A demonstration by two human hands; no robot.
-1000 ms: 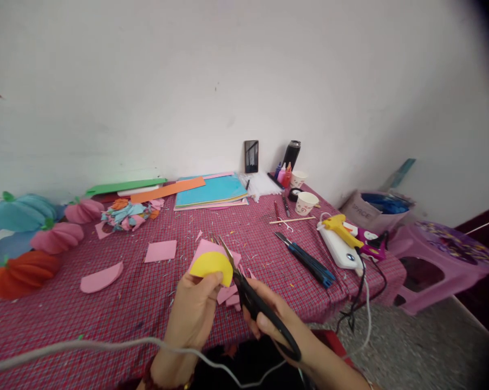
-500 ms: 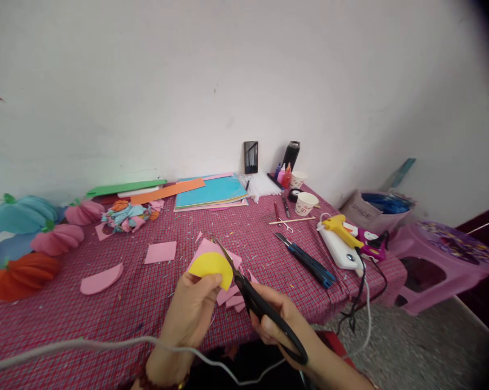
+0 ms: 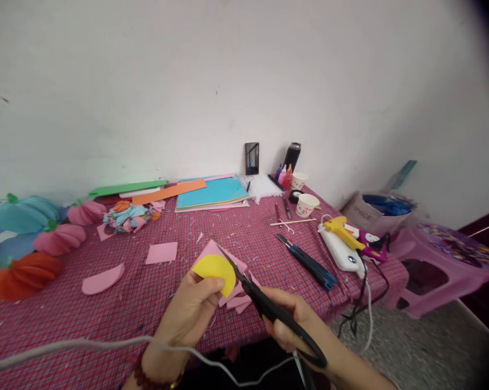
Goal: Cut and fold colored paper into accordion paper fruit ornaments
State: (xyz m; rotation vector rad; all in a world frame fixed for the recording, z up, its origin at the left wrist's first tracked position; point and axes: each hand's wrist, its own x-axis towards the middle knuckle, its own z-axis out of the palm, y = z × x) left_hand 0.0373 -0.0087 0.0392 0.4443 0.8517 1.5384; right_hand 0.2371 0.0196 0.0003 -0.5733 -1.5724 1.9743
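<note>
My left hand (image 3: 189, 314) pinches a yellow half-round piece of paper (image 3: 214, 266) against a pink sheet of paper (image 3: 210, 248) behind it, thumb on top. In my right hand (image 3: 288, 319) are black-handled scissors (image 3: 264, 302), fingers wrapped around the handles. Their blades lie across the pink sheet, along the right side of the yellow curve. Below the blades, several pink paper scraps (image 3: 238, 303) are piled on the tablecloth. A pink square (image 3: 162, 253) and a pink half-round piece (image 3: 103, 279) lie left of my hands.
Folded paper pumpkins (image 3: 25, 276) stand at the left, near a scrap heap (image 3: 130, 215). Coloured sheets (image 3: 212, 193) lie at the back. To the right are a utility knife (image 3: 307, 262), a paper cup (image 3: 307, 206) and a yellow glue gun (image 3: 344, 233). A white cable (image 3: 106, 344) crosses the front.
The scissors and my right hand have moved a little to the right. My left hand and the papers have shifted slightly right too, still held together.
</note>
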